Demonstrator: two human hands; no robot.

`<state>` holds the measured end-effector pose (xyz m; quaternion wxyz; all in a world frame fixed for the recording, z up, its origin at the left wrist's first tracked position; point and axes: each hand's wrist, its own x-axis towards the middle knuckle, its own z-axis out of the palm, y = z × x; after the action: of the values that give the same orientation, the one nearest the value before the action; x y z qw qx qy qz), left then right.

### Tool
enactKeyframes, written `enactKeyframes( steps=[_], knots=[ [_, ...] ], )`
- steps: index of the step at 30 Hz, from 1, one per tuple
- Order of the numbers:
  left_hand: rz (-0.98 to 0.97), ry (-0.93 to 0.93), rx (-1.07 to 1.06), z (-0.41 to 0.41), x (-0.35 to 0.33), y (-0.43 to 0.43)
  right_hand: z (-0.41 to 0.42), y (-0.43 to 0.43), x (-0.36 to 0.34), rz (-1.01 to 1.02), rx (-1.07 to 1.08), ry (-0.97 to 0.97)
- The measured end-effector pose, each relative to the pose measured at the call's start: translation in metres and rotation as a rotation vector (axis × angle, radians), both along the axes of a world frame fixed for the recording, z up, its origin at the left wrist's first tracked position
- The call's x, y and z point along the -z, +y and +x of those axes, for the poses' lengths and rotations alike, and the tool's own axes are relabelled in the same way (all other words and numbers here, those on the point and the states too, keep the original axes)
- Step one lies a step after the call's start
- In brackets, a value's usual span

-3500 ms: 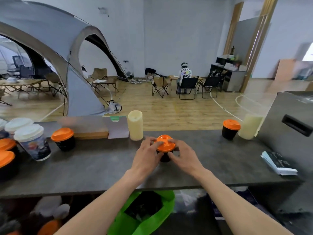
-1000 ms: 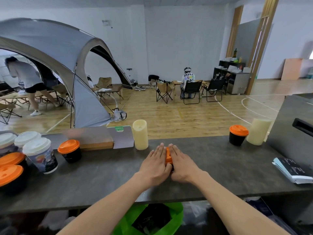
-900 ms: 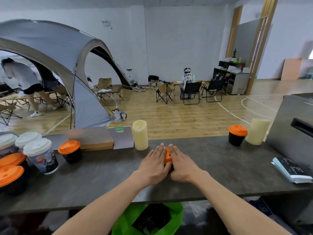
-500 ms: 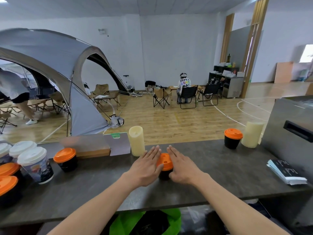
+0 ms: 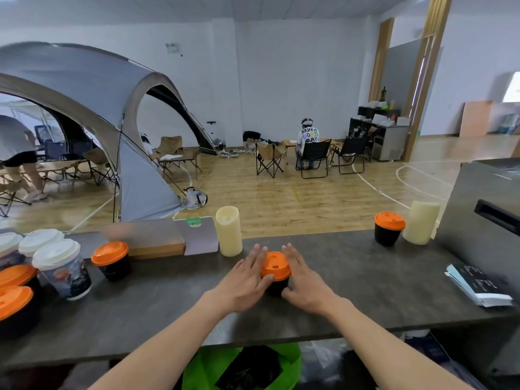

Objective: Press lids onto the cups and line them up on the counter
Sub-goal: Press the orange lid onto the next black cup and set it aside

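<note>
The left grip (image 5: 244,280) and right grip (image 5: 305,280), both spread, are flanking the cup (image 5: 277,288), its lid (image 5: 275,266) appearing seated; scattered cups (image 5: 387,230) are awaiting alignment on the tabletop (image 5: 380,277).

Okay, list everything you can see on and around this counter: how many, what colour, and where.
small cups: three, black with orange lids; one between the hands, one to the left, one far right
left-edge cups: two, black with orange lids, far left
printed cups: three, white lids, left
candles: two, cream, back edge
booklets: small stack, dark, right end
metal box: one, grey, far right
counter: one, dark grey
green bag: one, under the counter
tent: one, grey, behind left
left hand: fingers straight, left of the middle cup
right hand: fingers straight, on its right
</note>
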<state>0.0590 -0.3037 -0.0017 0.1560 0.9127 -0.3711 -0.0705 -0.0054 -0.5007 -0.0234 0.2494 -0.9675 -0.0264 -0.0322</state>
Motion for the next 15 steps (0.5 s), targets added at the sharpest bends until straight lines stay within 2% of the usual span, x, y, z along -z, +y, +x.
enactKeyframes(
  steps=[3, 5, 11, 15],
  knots=[
    [-0.181, 0.117, -0.076, 0.000, 0.012, 0.007, 0.002, -0.007, 0.012, 0.267, 0.147, -0.039],
    [-0.283, 0.204, -0.121, -0.003, 0.020, 0.008, 0.005, -0.007, 0.017, 0.408, 0.168, -0.008],
    [-0.617, 0.284, -0.190, -0.003, 0.015, 0.002, 0.009, -0.006, 0.015, 0.659, 0.180, -0.082],
    [-0.835, 0.409, -0.224, -0.005, -0.004, 0.001, 0.007, -0.004, -0.010, 0.817, 0.216, -0.140]
  ],
)
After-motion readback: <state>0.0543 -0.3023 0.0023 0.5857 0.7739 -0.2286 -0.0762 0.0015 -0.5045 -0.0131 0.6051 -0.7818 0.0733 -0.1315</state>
